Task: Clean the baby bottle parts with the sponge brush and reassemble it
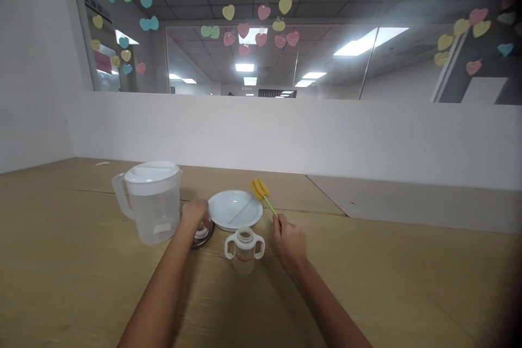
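Observation:
My right hand (290,239) grips the green handle of a yellow sponge bottle brush (260,189), whose head points up near the right rim of a white plate (216,216). A thin straight stick or straw (241,210) lies across that plate. My left hand (196,213) reaches down, fingers curled, over a white ring-shaped lid (201,232) on a dark round dish (207,239); its fingertips are mostly hidden. Between my hands a clear baby bottle (243,261) with two white handles and red print stands upright, its mouth uncovered.
At left stands a translucent pitcher (155,212) with a white lid, close beside my left hand. Behind the wooden table (387,277) runs a white wall (253,130) under a window with heart-shaped notes. A small pale scrap (103,163) lies at the table's back left.

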Available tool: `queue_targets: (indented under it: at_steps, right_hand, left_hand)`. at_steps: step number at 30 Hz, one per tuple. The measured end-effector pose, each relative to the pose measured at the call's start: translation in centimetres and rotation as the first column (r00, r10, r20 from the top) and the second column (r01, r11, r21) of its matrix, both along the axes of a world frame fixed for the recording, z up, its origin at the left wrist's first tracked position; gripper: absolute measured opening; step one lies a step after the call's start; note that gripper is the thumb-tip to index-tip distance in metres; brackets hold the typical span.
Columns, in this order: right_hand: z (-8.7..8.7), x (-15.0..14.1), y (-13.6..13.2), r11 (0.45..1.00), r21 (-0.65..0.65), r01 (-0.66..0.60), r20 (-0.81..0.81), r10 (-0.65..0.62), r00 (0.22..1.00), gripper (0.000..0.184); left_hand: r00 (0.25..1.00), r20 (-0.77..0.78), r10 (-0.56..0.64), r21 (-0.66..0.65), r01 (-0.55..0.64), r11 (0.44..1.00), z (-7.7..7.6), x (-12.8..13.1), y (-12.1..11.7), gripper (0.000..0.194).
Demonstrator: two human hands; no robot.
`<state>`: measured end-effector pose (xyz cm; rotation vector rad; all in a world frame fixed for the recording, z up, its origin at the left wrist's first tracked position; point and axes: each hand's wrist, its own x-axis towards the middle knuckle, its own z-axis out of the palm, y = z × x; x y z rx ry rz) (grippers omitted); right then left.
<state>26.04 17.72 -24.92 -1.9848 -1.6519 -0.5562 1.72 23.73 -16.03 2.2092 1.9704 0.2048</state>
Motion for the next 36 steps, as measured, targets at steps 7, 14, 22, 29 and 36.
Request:
queue_targets:
  at_steps: [7,14,22,29,36]
  right_hand:
    - [-0.2,0.0,-0.1,0.999,0.034,-0.011,0.003,0.011,1.000,0.033]
    - [0.2,0.0,-0.2,1.000,0.010,-0.002,-0.014,0.002,1.000,0.032]
    - [0.1,0.1,-0.1,0.998,0.062,-0.025,0.010,0.025,1.000,0.036]
    - [0.6,-0.3,-0.3,0.999,0.050,-0.005,-0.093,0.009,0.996,0.031]
    - [0.9,-0.8,-1.0,0.939,0.341,-0.041,-0.337,0.163,0.927,0.032]
  left_hand:
    - [0.925,0.114,-0.362,0.019,0.363,0.932,4.9,2.2,-6.4,0.063]
    - [0.861,-0.170,-0.479,-0.094,0.470,0.878,2.9,6.9,-8.5,0.069]
    - [0.832,-0.229,-0.505,-0.195,0.470,0.861,2.0,7.4,-7.3,0.056]
    - [0.791,0.008,-0.612,-0.005,0.612,0.791,3.3,4.7,-6.2,0.059]
    - [0.665,0.386,-0.639,0.421,0.490,0.763,4.4,1.1,-4.0,0.050]
